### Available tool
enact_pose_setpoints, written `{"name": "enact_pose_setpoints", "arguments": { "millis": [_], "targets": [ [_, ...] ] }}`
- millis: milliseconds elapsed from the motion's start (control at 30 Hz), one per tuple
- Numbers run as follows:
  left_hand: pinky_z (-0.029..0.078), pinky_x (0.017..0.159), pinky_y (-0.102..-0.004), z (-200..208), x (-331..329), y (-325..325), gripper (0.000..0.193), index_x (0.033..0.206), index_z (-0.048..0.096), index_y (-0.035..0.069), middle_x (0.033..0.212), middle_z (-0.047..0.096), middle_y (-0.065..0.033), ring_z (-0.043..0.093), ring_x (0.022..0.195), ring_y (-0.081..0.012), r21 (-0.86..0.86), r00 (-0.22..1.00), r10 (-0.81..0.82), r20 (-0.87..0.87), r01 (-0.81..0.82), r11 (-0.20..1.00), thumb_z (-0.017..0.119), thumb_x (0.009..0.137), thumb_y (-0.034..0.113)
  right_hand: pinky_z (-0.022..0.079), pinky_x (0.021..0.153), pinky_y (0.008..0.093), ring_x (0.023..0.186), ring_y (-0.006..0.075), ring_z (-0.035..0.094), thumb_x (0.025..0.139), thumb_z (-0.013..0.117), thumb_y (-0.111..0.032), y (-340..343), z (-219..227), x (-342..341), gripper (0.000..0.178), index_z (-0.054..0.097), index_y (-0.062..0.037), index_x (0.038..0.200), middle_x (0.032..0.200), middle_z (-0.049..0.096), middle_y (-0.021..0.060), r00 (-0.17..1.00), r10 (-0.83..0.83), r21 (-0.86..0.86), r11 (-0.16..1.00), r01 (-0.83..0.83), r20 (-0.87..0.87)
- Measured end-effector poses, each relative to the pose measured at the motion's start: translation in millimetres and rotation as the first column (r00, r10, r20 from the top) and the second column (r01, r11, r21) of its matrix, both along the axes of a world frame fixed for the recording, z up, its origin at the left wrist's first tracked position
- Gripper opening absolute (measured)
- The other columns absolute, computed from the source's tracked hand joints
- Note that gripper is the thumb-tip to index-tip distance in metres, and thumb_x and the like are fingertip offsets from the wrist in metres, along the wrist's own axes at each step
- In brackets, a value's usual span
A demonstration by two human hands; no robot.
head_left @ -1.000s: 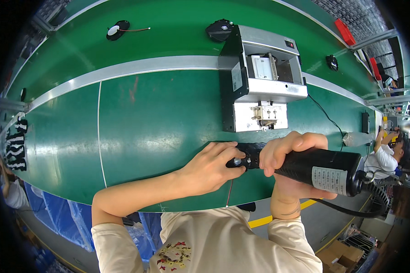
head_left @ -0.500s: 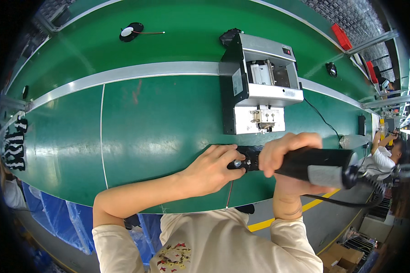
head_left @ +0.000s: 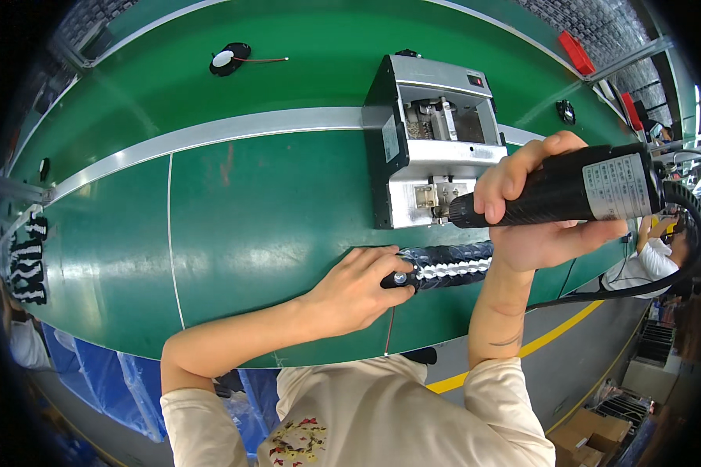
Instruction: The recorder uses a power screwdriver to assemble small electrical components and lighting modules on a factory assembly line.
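Observation:
My right hand (head_left: 522,194) is wrapped around a black electric screwdriver (head_left: 592,183), held nearly level. The screwdriver's nose is at the front block of a silver and black screw feeder (head_left: 444,101); whether the bit touches it I cannot tell. On the green table, my left hand (head_left: 366,288) grips the left end of a long black part (head_left: 444,276) between thumb and fingers. A wavy white strip runs along that part, and a round silver screw-like spot shows at the held end. My right wrist hides its far right end. A thin red wire (head_left: 390,331) hangs below it.
A black oval speaker (head_left: 226,59) with a red wire lies on the back shelf, and a small black piece (head_left: 565,112) sits farther right. Several black-and-white parts (head_left: 29,261) are at the left edge. The screwdriver's cable (head_left: 689,257) loops at right. Another person (head_left: 639,265) sits beyond.
My right hand has lifted the screwdriver from the long black part and carried it up and right to the feeder. The white strip is now uncovered. My left hand has barely moved.

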State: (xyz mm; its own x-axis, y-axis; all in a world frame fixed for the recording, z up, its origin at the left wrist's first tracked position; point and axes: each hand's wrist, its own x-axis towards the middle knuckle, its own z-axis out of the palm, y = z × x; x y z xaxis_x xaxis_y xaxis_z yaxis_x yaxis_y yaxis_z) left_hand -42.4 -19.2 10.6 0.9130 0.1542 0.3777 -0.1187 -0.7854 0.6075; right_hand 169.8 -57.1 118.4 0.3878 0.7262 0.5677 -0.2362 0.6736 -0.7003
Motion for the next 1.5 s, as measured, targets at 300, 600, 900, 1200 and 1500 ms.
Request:
{"name": "enact_pose_setpoints", "arguments": {
  "millis": [300, 600, 900, 1200, 1500],
  "targets": [
    [0.046, 0.095, -0.0457, -4, -1, 1, 0.029, 0.106, 0.073, 0.015, 0.12, 0.058, -0.0095, 0.055, 0.122, -0.0337, -0.023, 1.0, -0.003, 0.022, 0.003, 1.0, 0.072, 0.078, 0.01, 0.045, 0.043, 0.0353, 0.05, 0.0222, 0.055, 0.087, 0.05, -0.076, -49, -8, -32, 0.084, 0.043, -0.002, 0.126, 0.074, 0.054, 0.013, 0.997, 0.015, -0.012, 1.0, -0.014, 0.076],
    [0.045, 0.099, -0.0467, -2, -2, 2, 0.028, 0.107, 0.074, 0.014, 0.122, 0.058, -0.01, 0.053, 0.124, -0.0343, -0.033, 1.0, -0.011, 0.01, 0.011, 0.999, 0.072, 0.079, 0.011, 0.046, 0.04, 0.0351, 0.046, 0.0216, 0.055, 0.083, 0.053, -0.078, -63, -24, -53, 0.08, 0.044, -0.0054, 0.115, 0.068, 0.053, 0.0114, 0.998, -0.056, -0.155, 0.986, 0.059, 0.022],
    [0.046, 0.098, -0.0461, 1, -2, 3, 0.03, 0.104, 0.074, 0.013, 0.122, 0.057, -0.0087, 0.052, 0.126, -0.0344, -0.051, 1.0, -0.022, 0.007, 0.023, 0.998, 0.075, 0.074, 0.012, 0.05, 0.05, 0.0369, 0.051, 0.0246, 0.058, 0.087, 0.066, -0.033, -69, -31, -55, 0.04, 0.049, -0.0043, 0.108, 0.071, 0.059, 0.014, 0.972, 0.048, -0.079, 0.996, -0.03, 0.229],
    [0.046, 0.097, -0.0458, 5, -2, 2, 0.035, 0.103, 0.073, 0.009, 0.129, 0.05, -0.0144, 0.053, 0.12, -0.0355, -0.129, 1.0, -0.016, 0.009, 0.017, 0.991, 0.075, 0.067, 0.011, 0.052, 0.059, 0.0397, 0.058, 0.026, 0.06, 0.09, 0.068, -0.009, -71, -34, -47, 0.029, 0.049, -0.0025, 0.11, 0.073, 0.062, 0.0159, 0.963, 0.174, -0.128, 0.98, -0.15, 0.205],
    [0.043, 0.096, -0.0469, 20, -3, 6, 0.038, 0.103, 0.071, 0.009, 0.129, 0.053, -0.0152, 0.052, 0.118, -0.0361, -0.125, 0.999, 0.025, -0.025, -0.028, 0.992, 0.074, 0.065, 0.008, 0.048, 0.042, 0.0313, 0.047, 0.0167, 0.055, 0.09, 0.055, -0.066, -68, 3, -12, 0.085, 0.033, -0.0033, 0.143, 0.072, 0.053, 0.007, 1.0, 0.009, 0.105, 0.994, -0.011, 0.024]
  ]
}}
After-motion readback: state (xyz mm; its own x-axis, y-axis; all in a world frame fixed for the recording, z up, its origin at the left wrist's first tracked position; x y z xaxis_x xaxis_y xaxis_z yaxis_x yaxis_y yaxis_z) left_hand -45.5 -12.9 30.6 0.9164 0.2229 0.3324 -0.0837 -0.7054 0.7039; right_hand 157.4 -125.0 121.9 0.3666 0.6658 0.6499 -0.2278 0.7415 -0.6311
